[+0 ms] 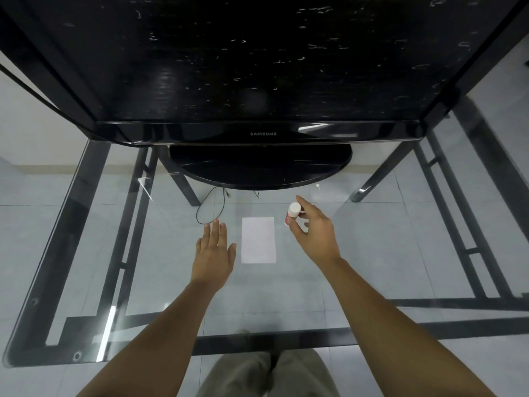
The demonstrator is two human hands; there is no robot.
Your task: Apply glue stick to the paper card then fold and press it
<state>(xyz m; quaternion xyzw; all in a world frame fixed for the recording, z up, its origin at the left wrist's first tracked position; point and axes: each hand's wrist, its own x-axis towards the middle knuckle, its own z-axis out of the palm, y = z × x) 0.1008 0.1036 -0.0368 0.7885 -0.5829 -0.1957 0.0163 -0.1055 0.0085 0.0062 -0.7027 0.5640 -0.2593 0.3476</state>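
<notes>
A white paper card (pixel 258 240) lies flat and unfolded on the glass table (pixel 386 247), straight ahead of me. My right hand (pixel 313 229) is just right of the card's far corner, with thumb and fingers closed around a glue stick (pixel 292 214) that has a white cap and a red label; the cap is on. My left hand (pixel 213 249) hovers flat, palm down, fingers together and extended, just left of the card and holding nothing.
A black Samsung monitor (pixel 263 67) on an oval base (pixel 259 167) stands close behind the card. A thin black cable (pixel 207 207) trails from the base toward my left hand. The table's black frame (pixel 272 340) shows through the glass.
</notes>
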